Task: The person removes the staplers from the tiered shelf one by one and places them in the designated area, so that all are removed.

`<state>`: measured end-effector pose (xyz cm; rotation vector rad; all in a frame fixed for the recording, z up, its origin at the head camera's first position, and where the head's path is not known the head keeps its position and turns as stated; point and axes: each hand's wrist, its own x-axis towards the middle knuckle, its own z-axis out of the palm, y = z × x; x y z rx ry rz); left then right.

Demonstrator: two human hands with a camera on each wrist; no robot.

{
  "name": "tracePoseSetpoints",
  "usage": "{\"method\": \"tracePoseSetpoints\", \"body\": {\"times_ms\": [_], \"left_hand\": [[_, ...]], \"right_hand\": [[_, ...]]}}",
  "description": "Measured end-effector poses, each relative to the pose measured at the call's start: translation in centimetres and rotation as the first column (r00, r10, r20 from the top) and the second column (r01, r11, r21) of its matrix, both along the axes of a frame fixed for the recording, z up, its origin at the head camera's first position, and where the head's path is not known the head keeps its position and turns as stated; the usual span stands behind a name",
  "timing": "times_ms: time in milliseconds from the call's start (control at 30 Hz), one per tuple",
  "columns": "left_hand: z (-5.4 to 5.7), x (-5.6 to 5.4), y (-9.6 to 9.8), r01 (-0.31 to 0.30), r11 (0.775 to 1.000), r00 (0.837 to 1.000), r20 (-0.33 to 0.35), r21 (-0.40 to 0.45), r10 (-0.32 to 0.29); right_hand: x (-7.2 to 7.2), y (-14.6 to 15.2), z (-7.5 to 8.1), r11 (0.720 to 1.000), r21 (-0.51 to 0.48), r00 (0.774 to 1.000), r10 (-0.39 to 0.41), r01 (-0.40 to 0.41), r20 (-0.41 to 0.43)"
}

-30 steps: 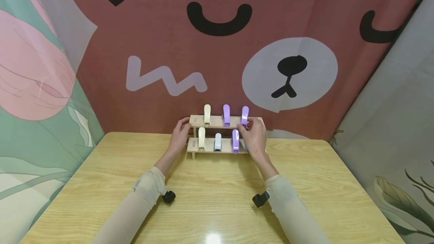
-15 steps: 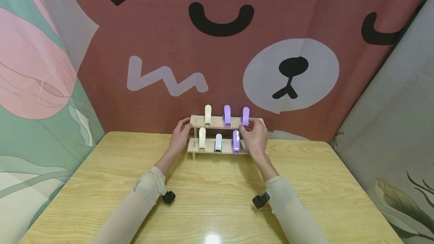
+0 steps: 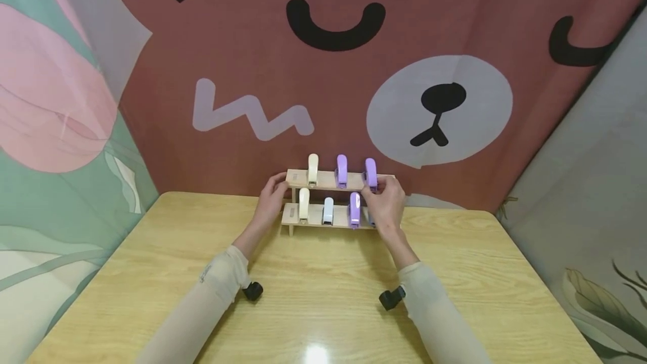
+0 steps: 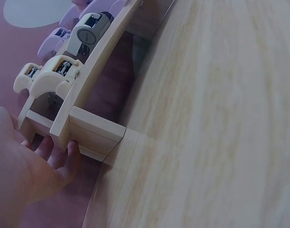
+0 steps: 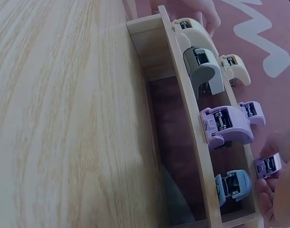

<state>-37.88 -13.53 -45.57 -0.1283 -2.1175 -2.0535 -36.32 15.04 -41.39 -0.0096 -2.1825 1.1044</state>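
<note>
In the head view a two-tier wooden display rack (image 3: 323, 180) stands at the back of the table. My left hand (image 3: 271, 201) grips its left end, with fingers bent round the shelf edges in the left wrist view. My right hand (image 3: 386, 204) pinches a purple stapler (image 3: 371, 172) at the right of the upper shelf. Also on that shelf are a cream stapler (image 3: 313, 170) and another purple stapler (image 3: 341, 171). Below are a cream stapler (image 3: 304, 205), a small pale grey-blue stapler (image 3: 328, 211), a purple stapler (image 3: 355, 209) and a blue stapler (image 5: 234, 185), mostly hidden by my right hand in the head view.
The wooden table (image 3: 313, 280) stretches in front of the rack. A patterned curtain (image 3: 253, 167) hangs close behind it, and grey fabric (image 3: 581, 184) hangs on the right.
The purple stapler in my right hand has turned slightly, and that hand has shifted a little to the right. My left hand keeps its place on the rack. The head view has shifted slightly.
</note>
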Motion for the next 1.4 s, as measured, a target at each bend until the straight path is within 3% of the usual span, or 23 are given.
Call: {"method": "tracePoseSetpoints", "body": {"times_ms": [333, 567, 1000, 1400], "left_hand": [[0.6, 0.2, 0.0, 0.006, 1.0, 1.0, 0.017, -0.014, -0.006], [0.7, 0.0, 0.1, 0.002, 1.0, 1.0, -0.027, -0.023, -0.003], [-0.1, -0.1, 0.1, 0.018, 1.0, 1.0, -0.001, 0.015, -0.018], [-0.1, 0.0, -0.1, 0.0, 1.0, 1.0, -0.006, 0.01, 0.0]], "right_hand": [[0.4, 0.2, 0.6, 1.0, -0.02, 1.0, 0.017, -0.017, -0.009], [0.5, 0.4, 0.9, 0.999, -0.044, 0.999, 0.018, -0.02, -0.039], [1.5, 1.4, 1.0, 0.997, -0.083, 0.998, 0.003, -0.008, -0.066], [2.4, 3.1, 1.7, 0.997, -0.074, 0.998, -0.01, 0.006, -0.06]]}}
